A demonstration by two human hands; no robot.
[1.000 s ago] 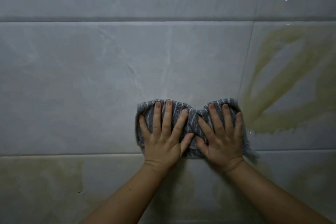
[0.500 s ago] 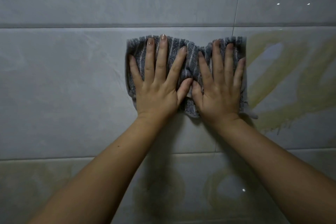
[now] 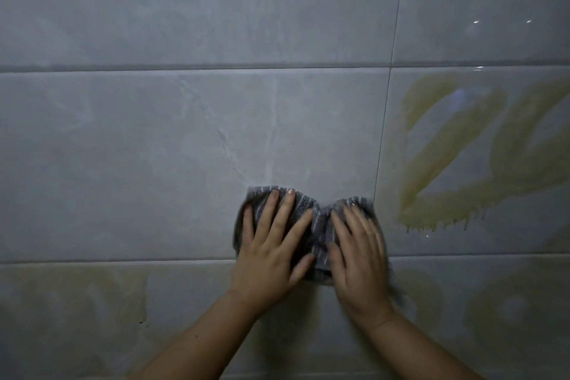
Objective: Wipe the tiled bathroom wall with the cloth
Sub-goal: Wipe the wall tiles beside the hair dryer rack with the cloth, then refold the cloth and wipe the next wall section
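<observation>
A grey striped cloth [image 3: 319,227] is spread flat on the grey tiled wall [image 3: 185,148], low on the middle tile, just above a horizontal grout line. My left hand [image 3: 271,250] presses its left half with straight, spread fingers. My right hand [image 3: 359,253] presses its right half the same way and looks blurred. Most of the cloth is hidden under the two hands.
Yellowish smears [image 3: 456,170] with drips cover the tile right of the cloth, past a vertical grout line [image 3: 382,139]. Fainter yellowish patches [image 3: 77,296] lie on the lower row of tiles at left and right. The tiles above look pale and glossy.
Both hands have slid the cloth down the tile from its top edge to its bottom edge, back to about where it was a second ago.
</observation>
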